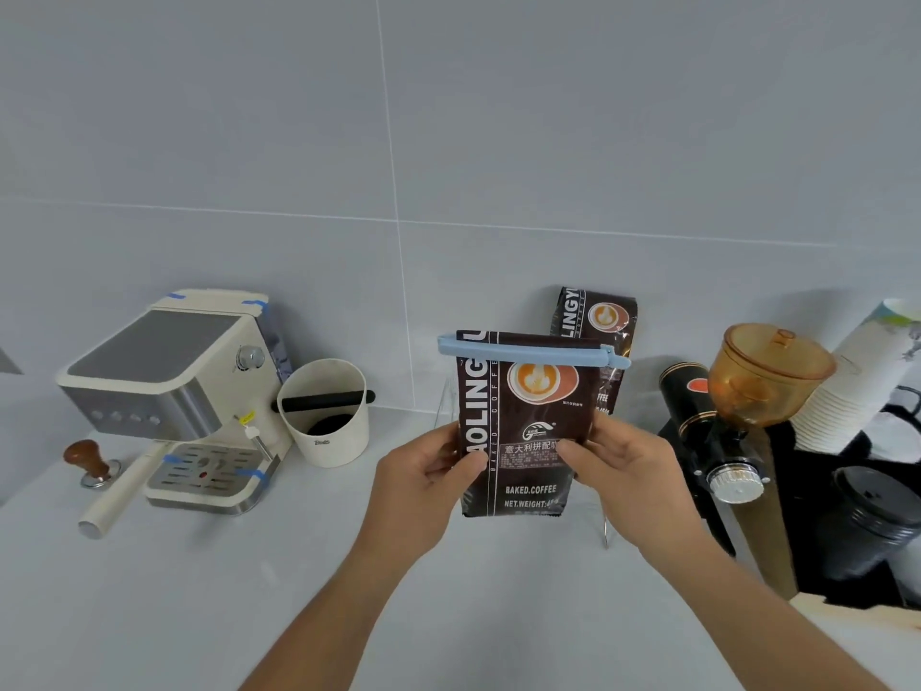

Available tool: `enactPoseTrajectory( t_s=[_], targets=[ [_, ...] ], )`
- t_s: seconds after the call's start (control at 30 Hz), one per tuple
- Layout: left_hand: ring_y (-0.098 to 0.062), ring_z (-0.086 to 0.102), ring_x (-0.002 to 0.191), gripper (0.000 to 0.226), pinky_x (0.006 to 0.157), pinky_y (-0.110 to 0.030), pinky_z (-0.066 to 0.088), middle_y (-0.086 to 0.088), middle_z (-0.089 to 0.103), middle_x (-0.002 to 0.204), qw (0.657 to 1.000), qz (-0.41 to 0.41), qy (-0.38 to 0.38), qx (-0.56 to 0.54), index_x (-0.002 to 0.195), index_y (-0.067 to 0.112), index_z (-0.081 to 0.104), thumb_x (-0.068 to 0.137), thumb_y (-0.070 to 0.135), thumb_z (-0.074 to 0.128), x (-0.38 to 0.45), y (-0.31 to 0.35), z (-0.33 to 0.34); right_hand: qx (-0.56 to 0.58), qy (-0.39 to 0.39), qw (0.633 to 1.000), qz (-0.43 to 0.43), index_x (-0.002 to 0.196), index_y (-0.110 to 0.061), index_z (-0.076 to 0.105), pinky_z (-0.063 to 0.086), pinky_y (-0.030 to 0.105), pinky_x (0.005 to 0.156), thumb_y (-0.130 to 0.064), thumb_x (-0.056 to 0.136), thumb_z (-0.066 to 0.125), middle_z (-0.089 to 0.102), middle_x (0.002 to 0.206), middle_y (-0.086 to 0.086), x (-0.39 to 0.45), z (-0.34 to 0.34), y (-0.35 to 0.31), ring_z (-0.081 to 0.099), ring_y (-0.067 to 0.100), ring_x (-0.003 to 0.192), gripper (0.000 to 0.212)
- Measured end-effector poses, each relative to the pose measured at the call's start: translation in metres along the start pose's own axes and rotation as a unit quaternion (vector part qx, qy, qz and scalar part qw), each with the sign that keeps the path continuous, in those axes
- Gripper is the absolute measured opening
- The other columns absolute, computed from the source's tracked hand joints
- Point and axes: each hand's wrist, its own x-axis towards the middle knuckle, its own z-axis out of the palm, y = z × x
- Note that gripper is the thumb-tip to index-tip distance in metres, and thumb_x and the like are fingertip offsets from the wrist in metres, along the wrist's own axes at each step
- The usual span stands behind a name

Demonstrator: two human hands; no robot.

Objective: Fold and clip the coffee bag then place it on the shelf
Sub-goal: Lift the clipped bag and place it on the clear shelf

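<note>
Coffee bag point(523, 426) held upright at frame centre, above counter point(249, 591). Left hand point(428, 471) fingers pinched on bag's left edge, thumb in front; right hand point(618, 466) fingers pinched on right edge. Blue clip point(528, 352) clamped across folded top. Second bag point(595, 341) stood just behind, partly hidden. Clear wire stand point(605, 531) seen below right hand. Knock box point(326, 413) and espresso machine point(169, 391) at left; tamper point(89, 461) far left. Grinder point(732, 416), paper cups point(857, 376) at right.

We see a dark brown bag point(523, 431) with white lettering and an orange latte picture, a pale blue clip point(528, 352) across its top.
</note>
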Motion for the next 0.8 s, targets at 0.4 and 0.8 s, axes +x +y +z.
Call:
enactPoseTrajectory(
  t_s=[0.4,0.8],
  targets=[
    [-0.012,0.071,0.098,0.027,0.085,-0.032,0.058,0.008,0.077,0.106,0.999,0.048,0.006,0.015,0.113,0.023,0.07,0.087,0.017,0.067,0.073,0.03,-0.014,0.055,0.004,0.998,-0.021,0.108,-0.017,0.07,0.059,0.019,0.068,0.005,0.087,0.062,0.078,0.097,-0.006,0.071,0.008,-0.036,0.073,0.011,0.089,0.032],
    [-0.015,0.071,0.101,0.026,0.088,-0.043,0.059,0.008,0.077,0.103,0.999,-0.017,0.018,-0.023,0.109,0.023,0.072,0.088,0.009,0.065,0.151,-0.01,-0.014,0.056,0.046,0.996,0.044,0.092,-0.032,0.066,0.058,0.029,0.072,0.0,0.084,0.068,0.078,0.092,-0.006,0.146,0.032,0.004,0.073,0.012,0.088,0.033]
  ],
)
